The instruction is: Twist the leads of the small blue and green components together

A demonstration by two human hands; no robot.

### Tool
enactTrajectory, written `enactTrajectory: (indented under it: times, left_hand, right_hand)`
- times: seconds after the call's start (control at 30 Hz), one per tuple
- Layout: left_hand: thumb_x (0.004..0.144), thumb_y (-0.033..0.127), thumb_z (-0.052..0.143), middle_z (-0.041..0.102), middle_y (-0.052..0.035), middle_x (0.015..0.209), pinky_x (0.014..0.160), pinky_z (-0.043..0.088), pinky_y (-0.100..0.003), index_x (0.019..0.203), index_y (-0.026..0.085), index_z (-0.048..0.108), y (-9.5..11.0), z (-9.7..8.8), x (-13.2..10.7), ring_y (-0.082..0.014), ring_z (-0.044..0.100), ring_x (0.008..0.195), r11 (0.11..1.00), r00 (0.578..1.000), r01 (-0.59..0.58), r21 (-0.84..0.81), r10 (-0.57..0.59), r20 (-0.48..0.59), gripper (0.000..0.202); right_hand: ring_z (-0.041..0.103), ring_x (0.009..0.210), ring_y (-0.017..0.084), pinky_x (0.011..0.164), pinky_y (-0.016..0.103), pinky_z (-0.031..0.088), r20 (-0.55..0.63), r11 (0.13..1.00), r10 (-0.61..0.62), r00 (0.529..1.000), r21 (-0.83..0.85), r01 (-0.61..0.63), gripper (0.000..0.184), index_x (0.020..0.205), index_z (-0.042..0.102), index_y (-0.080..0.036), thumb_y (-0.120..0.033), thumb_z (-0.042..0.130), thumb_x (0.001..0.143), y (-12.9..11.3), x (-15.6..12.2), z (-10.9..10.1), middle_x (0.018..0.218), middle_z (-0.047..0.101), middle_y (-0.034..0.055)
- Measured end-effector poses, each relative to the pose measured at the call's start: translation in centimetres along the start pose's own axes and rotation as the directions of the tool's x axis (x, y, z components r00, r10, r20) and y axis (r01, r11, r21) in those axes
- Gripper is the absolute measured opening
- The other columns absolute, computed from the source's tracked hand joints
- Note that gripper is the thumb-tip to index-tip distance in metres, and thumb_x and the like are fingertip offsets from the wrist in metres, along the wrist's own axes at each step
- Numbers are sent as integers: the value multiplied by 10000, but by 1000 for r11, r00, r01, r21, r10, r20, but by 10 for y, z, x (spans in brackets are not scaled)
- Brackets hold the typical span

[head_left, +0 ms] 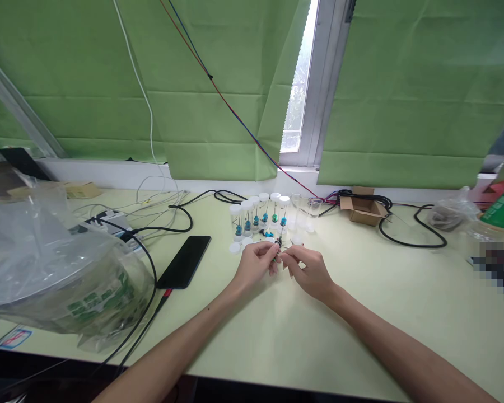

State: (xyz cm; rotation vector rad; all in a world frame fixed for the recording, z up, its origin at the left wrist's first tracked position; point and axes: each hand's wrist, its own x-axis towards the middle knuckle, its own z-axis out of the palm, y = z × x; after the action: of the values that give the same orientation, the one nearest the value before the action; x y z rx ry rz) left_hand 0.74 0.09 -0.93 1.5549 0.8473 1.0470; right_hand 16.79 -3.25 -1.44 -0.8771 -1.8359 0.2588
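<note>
My left hand (255,262) is closed in a pinch, with a bit of a small green part (274,259) showing at its fingertips. Close beside it, my right hand (308,270) is also pinched; whatever its fingertips hold is too small to make out. Just beyond both hands stand several clear vials (247,215) with white caps, most with a small blue piece and a thin stem inside. One vial (274,207) has a green piece. Loose blue parts (269,235) and small dark bits lie before the vials. A white cap (234,248) rests near my left hand.
Uncapped clear vials (314,208) stand right of the capped ones. A black phone (185,262) with a cable lies left. A large plastic bag (67,268) fills the left side. Farther right are an open cardboard box (363,208), black cable (422,244) and a green-labelled bottle (502,211).
</note>
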Motion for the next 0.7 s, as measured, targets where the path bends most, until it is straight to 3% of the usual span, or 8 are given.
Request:
enactTrajectory:
  times: [0.7]
  left_hand:
    - [872,485,590,590,5,601,525,461,-263,864,172,649,-1,3,0,-124,549,495,1000,1000,-15,8,15,-12,319]
  right_hand:
    - [464,502,112,522,247,386,-11,997,-62,998,-48,61,348,679,545,-204,-284,447,1004,-1,-1,1,547,538,-17]
